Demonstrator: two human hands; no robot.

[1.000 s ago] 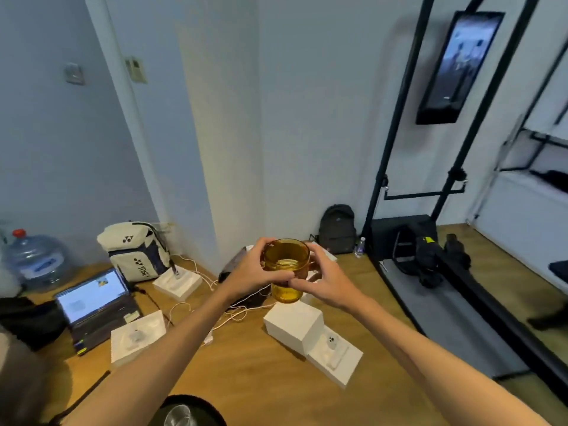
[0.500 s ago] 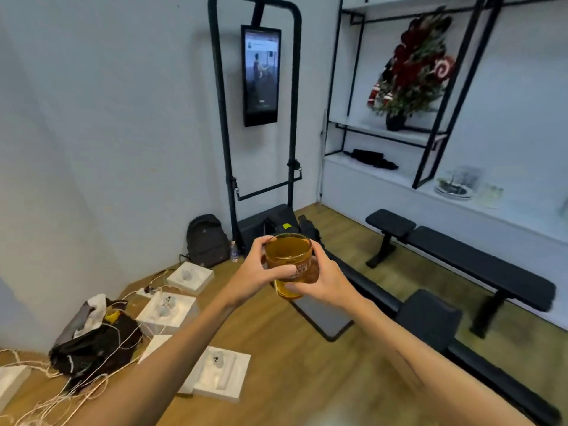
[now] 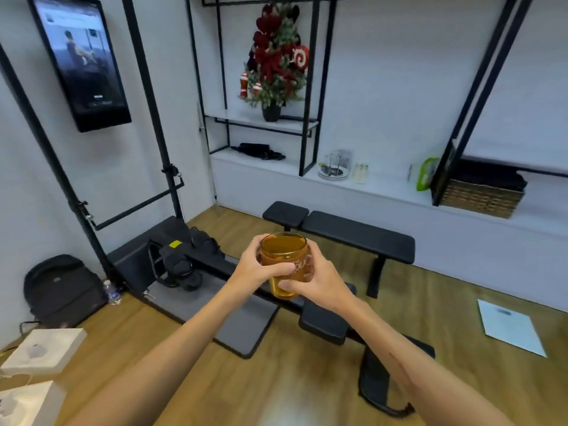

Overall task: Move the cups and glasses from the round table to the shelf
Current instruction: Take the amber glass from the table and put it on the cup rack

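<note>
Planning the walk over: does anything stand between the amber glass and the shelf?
Yes. The black bench stands on the floor between the amber glass, held in both hands, and the white shelf; it must be walked around.

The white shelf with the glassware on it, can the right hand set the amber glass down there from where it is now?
Probably not yet. Both the right hand and left hand hold the amber glass well short of the white shelf, with the black bench standing between. Walking around it looks necessary.
</note>
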